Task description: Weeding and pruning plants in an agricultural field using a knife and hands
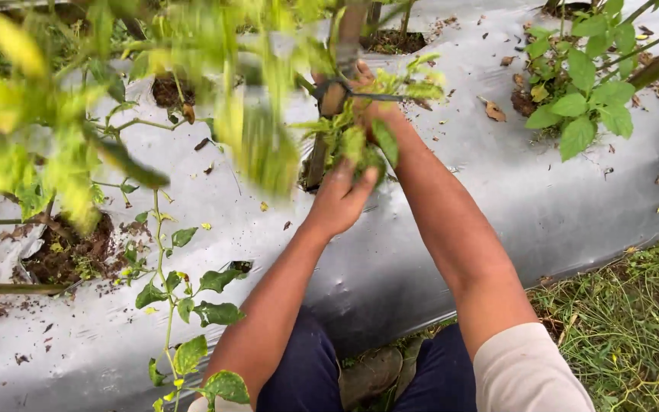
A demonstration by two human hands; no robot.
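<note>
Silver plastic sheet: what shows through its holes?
Dark soil and plant stems show in the holes of the silver sheet. The ground beneath the sheet is covered. Both hands grip a leafy stem.

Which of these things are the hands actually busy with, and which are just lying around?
In hand:
- left hand gripping a leafy green sprig
- right hand up at the wooden stake, by a dark tie

Just about:
- silver ground sheet
- small plant at the upper right
- dry leaf
- grass
- bare soil hole

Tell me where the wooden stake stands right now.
The wooden stake stands upright at top centre of the head view, rising from the grey plastic mulch between both hands, amid green leaves.
</note>
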